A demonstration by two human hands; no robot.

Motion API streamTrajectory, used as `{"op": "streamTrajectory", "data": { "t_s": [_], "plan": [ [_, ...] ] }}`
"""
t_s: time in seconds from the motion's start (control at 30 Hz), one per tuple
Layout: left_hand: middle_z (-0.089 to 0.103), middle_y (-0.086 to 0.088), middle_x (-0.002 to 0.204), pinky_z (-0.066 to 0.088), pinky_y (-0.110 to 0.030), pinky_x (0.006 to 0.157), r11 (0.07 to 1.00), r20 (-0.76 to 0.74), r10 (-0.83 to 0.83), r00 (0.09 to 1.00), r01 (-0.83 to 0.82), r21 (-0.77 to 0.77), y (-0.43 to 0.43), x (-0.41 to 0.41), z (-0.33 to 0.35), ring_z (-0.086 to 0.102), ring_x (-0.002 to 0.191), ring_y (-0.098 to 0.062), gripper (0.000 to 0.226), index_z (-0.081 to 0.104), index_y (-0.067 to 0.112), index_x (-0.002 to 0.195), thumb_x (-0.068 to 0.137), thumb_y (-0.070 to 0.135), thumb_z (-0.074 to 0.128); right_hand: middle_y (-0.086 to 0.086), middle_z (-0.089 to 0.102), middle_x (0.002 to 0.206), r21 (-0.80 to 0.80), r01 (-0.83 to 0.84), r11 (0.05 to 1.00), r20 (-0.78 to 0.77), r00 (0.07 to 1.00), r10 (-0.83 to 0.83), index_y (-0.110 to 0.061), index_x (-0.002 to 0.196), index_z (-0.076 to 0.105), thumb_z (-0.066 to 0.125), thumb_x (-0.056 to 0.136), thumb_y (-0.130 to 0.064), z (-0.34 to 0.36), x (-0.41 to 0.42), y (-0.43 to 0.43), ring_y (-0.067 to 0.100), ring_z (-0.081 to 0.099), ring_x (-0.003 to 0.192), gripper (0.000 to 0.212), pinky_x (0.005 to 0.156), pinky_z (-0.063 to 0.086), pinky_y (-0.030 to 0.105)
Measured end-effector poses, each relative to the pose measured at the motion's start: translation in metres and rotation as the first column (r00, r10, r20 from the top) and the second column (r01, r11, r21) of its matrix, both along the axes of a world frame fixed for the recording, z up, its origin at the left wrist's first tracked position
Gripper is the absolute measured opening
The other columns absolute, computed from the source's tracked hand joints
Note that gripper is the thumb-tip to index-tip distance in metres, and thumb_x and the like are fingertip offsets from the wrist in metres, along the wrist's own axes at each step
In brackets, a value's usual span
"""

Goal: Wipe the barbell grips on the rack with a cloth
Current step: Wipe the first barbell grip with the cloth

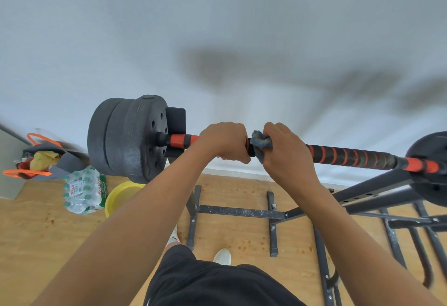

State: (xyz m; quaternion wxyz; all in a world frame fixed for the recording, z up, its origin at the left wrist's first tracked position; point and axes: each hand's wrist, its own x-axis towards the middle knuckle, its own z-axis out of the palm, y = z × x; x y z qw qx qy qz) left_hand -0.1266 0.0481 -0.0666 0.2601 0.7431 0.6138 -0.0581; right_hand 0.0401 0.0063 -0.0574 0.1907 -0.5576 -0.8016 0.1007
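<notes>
Bare forearms, black shorts [217, 284], white shoes [222, 256]

Seen from above, a barbell [350, 156] lies across a black metal rack [242, 212] in front of a pale wall. The left hand [223, 142] grips the bar with curled fingers. Just beside it, the right hand [284, 153] holds a blue-grey cloth [260, 141] wrapped against the bar. To the right of the hands runs a black grip with orange spiral stripes. Black weight plates [125, 137] sit on the bar's left end; another plate [429, 158] shows at the right edge. On the wooden floor [43, 228] at left are a pack of water bottles [82, 190], a yellow basin [121, 195] and an orange-handled bag [41, 160]. Black shorts [208, 284] and a white shoe [222, 256] show at the bottom.
</notes>
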Motion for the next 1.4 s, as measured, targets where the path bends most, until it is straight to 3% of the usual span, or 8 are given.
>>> {"op": "streamTrajectory", "data": {
  "t_s": [0.27,0.53,0.7,0.83,1.03,1.23,1.3,1.4],
  "plan": [
    [0.055,0.003,0.067,0.035,-0.028,0.052,0.945,-0.105,-0.003,0.994,0.037,0.324,-0.018,0.002,-0.006,0.051,0.054,-0.016,0.023,0.047,0.022,0.071,0.081,0.034,0.064,-0.004,0.048,0.08,-0.075,-0.01,0.997,0.174,0.984,0.023,-0.023,0.084,0.04,0.06,0.092,-0.031,0.01,-0.008,0.029,0.022,0.049,0.07,0.023,0.055,0.03,0.031],
    [0.038,0.006,0.046,0.023,-0.027,0.05,0.698,-0.203,0.1,0.974,0.077,0.712,-0.046,0.004,-0.037,0.029,0.039,-0.02,0.032,0.044,0.02,0.064,0.071,0.018,0.076,-0.005,0.051,0.08,-0.198,-0.013,0.98,0.26,0.963,0.066,-0.022,0.082,0.044,0.056,0.085,-0.016,0.017,-0.021,0.037,0.024,0.056,0.078,0.015,0.057,0.036,0.032],
    [0.059,0.007,0.077,0.04,-0.03,0.062,0.967,-0.106,0.019,0.994,0.009,0.256,-0.032,0.002,-0.002,0.059,0.071,-0.019,0.037,0.056,0.024,0.098,0.077,0.048,0.075,0.0,0.062,0.074,-0.364,-0.05,0.93,0.112,0.989,0.097,-0.017,0.08,0.051,0.056,0.091,-0.019,0.035,-0.011,0.03,0.023,0.065,0.061,0.012,0.041,0.048,0.03],
    [0.07,0.01,0.064,0.051,-0.03,0.068,0.968,-0.035,-0.086,0.996,0.075,-0.241,-0.014,-0.001,0.019,0.066,0.063,-0.01,0.033,0.065,0.019,0.079,0.082,0.049,0.08,0.0,0.062,0.078,-0.328,-0.069,0.942,0.204,0.969,0.142,-0.02,0.082,0.05,0.055,0.088,-0.02,0.033,-0.013,0.029,0.022,0.064,0.067,0.008,0.048,0.052,0.033],
    [0.055,0.004,0.066,0.036,-0.028,0.054,0.966,-0.156,0.016,0.988,0.025,0.259,-0.035,0.007,-0.004,0.05,0.053,-0.014,0.012,0.051,0.02,0.08,0.084,0.026,0.061,-0.005,0.054,0.073,-0.328,-0.055,0.943,0.296,0.942,0.158,-0.027,0.076,0.043,0.056,0.082,-0.014,0.024,-0.022,0.034,0.022,0.059,0.065,0.019,0.052,0.042,0.03],
    [0.041,0.001,0.045,0.022,-0.029,0.049,0.637,-0.192,0.079,0.978,0.098,0.764,-0.056,0.006,-0.047,0.027,0.042,-0.02,0.028,0.049,0.018,0.061,0.065,0.006,0.074,0.001,0.06,0.08,-0.385,-0.051,0.921,0.241,0.958,0.154,-0.014,0.086,0.054,0.051,0.081,-0.006,0.029,-0.029,0.034,0.023,0.062,0.068,0.01,0.055,0.053,0.036],
    [0.045,0.003,0.052,0.027,-0.029,0.051,0.678,-0.185,0.067,0.98,0.092,0.729,-0.053,0.009,-0.04,0.034,0.046,-0.019,0.023,0.05,0.019,0.069,0.073,0.012,0.072,0.0,0.06,0.08,-0.41,-0.064,0.91,0.217,0.962,0.166,-0.017,0.079,0.051,0.052,0.085,-0.01,0.032,-0.028,0.039,0.022,0.062,0.076,0.01,0.06,0.051,0.036],
    [0.061,0.008,0.07,0.044,-0.03,0.061,0.959,-0.112,-0.017,0.994,0.047,0.278,-0.035,0.001,-0.005,0.056,0.06,-0.014,0.028,0.059,0.024,0.094,0.082,0.046,0.072,-0.004,0.053,0.078,-0.452,-0.097,0.887,0.213,0.953,0.213,-0.026,0.07,0.044,0.056,0.093,-0.02,0.041,-0.023,0.043,0.018,0.054,0.075,0.027,0.057,0.038,0.026]
  ]
}}
